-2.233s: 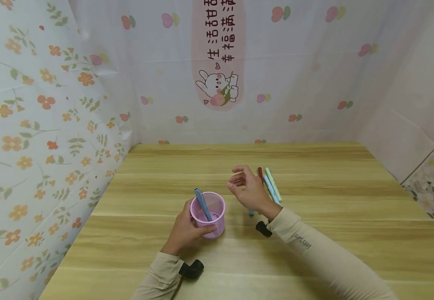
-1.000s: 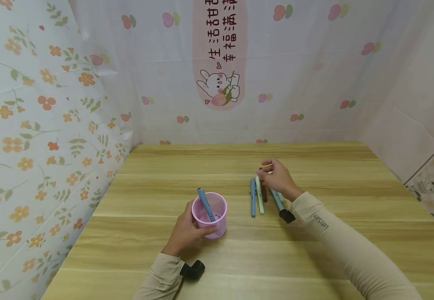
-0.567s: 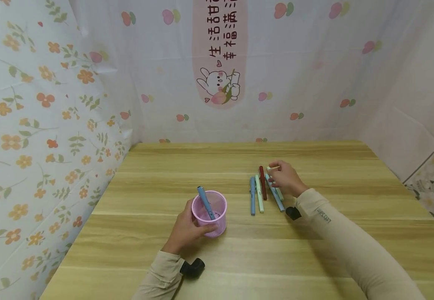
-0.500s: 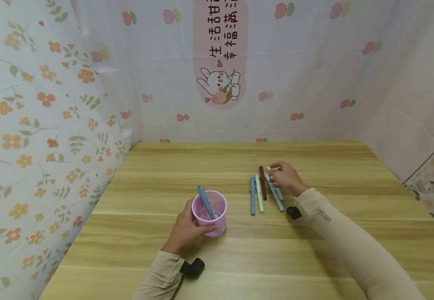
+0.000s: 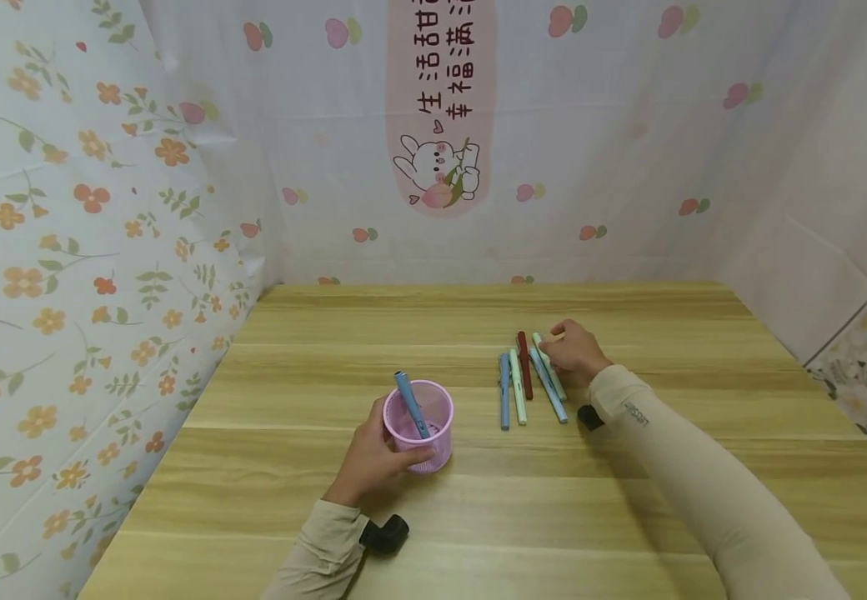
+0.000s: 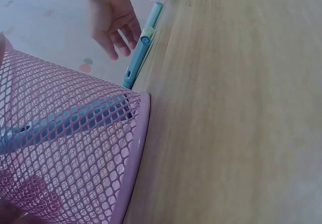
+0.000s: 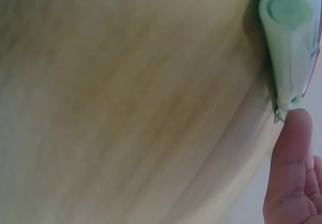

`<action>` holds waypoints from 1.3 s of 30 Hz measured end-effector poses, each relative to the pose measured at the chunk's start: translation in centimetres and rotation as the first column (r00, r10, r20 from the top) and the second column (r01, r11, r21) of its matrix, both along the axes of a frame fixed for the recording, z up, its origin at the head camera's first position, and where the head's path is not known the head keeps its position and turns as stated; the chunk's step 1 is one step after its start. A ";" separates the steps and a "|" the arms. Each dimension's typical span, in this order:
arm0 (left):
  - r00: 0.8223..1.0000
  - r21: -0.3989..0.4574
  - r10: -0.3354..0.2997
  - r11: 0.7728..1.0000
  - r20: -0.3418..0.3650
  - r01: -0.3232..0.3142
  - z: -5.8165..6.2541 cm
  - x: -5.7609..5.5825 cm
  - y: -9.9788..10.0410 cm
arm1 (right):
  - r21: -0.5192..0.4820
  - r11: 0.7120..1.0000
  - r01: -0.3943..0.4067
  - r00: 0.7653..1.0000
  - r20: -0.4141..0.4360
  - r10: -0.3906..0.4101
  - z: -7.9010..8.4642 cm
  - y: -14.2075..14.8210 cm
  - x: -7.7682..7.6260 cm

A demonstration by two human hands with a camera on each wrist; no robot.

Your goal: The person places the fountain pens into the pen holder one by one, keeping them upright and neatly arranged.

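Observation:
My left hand [image 5: 373, 458] grips the pink mesh pen cup [image 5: 443, 454] from its left side, thumb across the front. A blue pen [image 5: 411, 404] leans inside the cup; its barrel also shows through the mesh in the left wrist view. My right hand [image 5: 578, 350] is over the far end of the rightmost pale green pen [image 5: 558, 385]. In the right wrist view the thumb [image 7: 294, 153] touches that green pen [image 7: 287, 48]. The other fingers are relaxed, not visibly closed round it. Left of it lie a light blue pen [image 5: 549, 387], a dark red pen [image 5: 525, 367], another green pen [image 5: 518, 387] and a blue pen [image 5: 504, 392].
The pens lie close together on the wood-grain table [image 5: 291, 375], right of the cup. A patterned cloth [image 5: 591, 150] hangs behind the table, and a floral cloth [image 5: 88, 292] stands along the left. Black wrist mounts [image 5: 384, 536] stick out below both wrists.
From beside the cup, my right hand has moved right to the pens, then shifted slightly off the rightmost green pen, so more of it shows. My left hand and the cup stay in place.

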State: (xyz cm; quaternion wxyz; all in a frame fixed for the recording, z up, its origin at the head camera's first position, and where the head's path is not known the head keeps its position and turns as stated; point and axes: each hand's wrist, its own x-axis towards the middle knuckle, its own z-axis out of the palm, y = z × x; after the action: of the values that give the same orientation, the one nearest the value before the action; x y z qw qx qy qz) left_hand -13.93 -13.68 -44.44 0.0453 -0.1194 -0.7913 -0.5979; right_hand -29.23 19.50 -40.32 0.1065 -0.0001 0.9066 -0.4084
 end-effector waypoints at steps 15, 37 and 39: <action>0.999 -0.061 -0.007 0.998 -0.041 0.004 -0.2 -0.3 -0.2 | 0.080 0.995 -0.067 0.994 0.087 0.060 -0.4 0.4 -0.7; 1.000 -0.045 0.018 0.999 0.009 -0.017 0.1 -0.2 0.1 | 0.094 0.994 -0.050 0.985 0.169 0.034 0.1 0.1 -0.3; 1.000 -0.043 0.014 0.999 0.000 -0.014 0.0 -0.2 0.1 | 0.099 0.994 -0.051 0.985 0.171 0.034 0.0 0.1 -0.4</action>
State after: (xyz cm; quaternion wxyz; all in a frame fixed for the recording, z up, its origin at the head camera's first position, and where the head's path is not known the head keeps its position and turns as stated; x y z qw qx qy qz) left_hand -14.15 -13.59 -44.44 0.0466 -0.1146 -0.8048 -0.5806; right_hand -29.58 19.59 -40.27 0.1914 0.0204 0.9140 -0.3572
